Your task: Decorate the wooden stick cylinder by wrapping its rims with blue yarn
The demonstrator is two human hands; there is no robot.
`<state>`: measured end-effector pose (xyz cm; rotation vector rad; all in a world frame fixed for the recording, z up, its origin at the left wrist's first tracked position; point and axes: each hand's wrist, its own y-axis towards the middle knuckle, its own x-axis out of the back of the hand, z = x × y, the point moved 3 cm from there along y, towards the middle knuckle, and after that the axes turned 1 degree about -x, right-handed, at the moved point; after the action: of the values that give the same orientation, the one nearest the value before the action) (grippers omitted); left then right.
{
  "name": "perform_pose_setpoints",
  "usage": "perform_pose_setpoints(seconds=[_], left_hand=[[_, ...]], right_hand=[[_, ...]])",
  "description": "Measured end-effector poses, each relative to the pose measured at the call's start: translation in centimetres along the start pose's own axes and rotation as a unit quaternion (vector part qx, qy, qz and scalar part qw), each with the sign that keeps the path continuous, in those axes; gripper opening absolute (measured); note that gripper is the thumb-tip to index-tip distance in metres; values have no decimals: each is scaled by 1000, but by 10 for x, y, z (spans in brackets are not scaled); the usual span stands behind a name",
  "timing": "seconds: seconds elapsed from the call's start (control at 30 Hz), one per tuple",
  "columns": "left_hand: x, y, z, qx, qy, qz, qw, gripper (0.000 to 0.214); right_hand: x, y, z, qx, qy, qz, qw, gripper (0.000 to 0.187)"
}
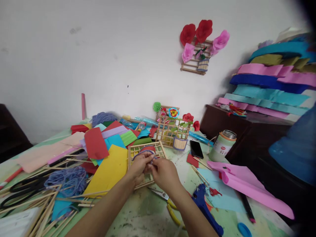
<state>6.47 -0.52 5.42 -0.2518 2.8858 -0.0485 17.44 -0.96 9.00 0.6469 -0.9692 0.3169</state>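
Worktop: pale green patterned surface [138,217], strewn with coloured paper [112,168], scissors [166,196] and wooden sticks [50,209]
Left hand [142,166]: pinching purple cord [138,153] by a red piece [149,149], over the lattice frame [129,158]
Right hand [165,172]: beside it, grip hidden, cannot tell
Wall: white, flowered trellis [194,70] hanging
Cabinet [261,131]: dark, carrying stacked paper [271,79]
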Motion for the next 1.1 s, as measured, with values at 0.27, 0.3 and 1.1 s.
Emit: perform_pose_setpoints(seconds=[0.27,0.3,1.1], left_hand=[[-17,-13,-2,0,94,95,991,18],[-19,-14,-3,-4,109,101,989,18],[-25,-27,3,75,179,233,953,31]], right_hand=[[6,12,-33,-128,232,-56,963,7],[2,14,-37,-147,298,-42,942,6],[13,21,-101,-232,614,-253,710,30]])
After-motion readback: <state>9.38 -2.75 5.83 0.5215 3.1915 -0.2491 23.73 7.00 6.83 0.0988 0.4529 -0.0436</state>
